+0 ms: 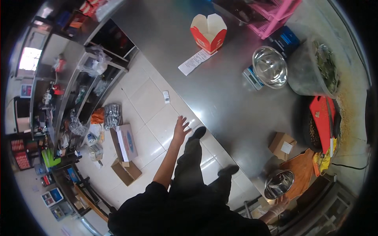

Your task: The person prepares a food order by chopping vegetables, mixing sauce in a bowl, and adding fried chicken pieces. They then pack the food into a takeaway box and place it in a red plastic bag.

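My left hand (180, 129) hangs over the tiled floor beside the counter's edge, fingers spread and holding nothing. At the lower right my right hand (280, 206), which seems to wear a clear glove, has its fingers at the near rim of a small metal bowl (277, 193). The bowl is tilted, and dark contents show inside it. Part of the grip is hidden behind the bowl. An orange-brown board (301, 174) lies just beyond it. On the steel counter (224, 97) stands an opened red and white paper food box (209, 35), resting on one end of a printed slip (193, 64).
A shiny steel bowl (269, 67) sits on a small scale (252, 77), beside a large clear tub of leaves (307, 67). A red cutting board (321, 118) with a knife (330, 115) lies farther right. A brown carton (282, 146) stands nearby. Opened cardboard (125, 171) lies on the floor.
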The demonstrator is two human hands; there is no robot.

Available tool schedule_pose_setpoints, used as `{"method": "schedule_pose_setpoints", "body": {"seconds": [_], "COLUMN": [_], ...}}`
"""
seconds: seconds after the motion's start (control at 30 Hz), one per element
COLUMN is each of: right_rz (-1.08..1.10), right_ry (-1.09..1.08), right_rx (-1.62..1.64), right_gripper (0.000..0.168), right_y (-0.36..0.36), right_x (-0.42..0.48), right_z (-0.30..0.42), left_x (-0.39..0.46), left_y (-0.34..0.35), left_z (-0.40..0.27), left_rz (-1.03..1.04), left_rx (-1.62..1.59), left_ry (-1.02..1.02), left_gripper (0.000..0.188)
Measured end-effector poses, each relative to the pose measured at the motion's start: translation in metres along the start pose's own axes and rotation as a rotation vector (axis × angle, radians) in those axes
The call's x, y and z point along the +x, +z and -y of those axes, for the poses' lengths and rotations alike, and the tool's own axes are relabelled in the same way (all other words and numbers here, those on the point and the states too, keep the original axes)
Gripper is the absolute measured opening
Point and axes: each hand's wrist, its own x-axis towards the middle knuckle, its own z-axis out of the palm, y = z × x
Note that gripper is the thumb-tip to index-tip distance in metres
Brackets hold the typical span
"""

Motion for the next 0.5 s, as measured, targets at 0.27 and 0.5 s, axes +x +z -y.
{"method": "schedule_pose_setpoints", "body": {"seconds": [0.27,0.5], "right_rz": [-0.303,-0.281], "right_ry": [0.031,0.107], "right_rx": [0.015,0.116], "right_gripper": [0.048,0.049], "right_y": [-0.005,0.006], "right_x": [-0.063,-0.081], "right_z": [0.025,0.01], "left_x": [0.02,0.009], "left_y": [0.056,0.056], "left_z": [-0.073,-0.1], "left_rz": [0.115,0.186], "left_rx": [-0.311,-0.266], "left_ry": [-0.28,-0.364], "left_gripper": [0.063,0.055]}}
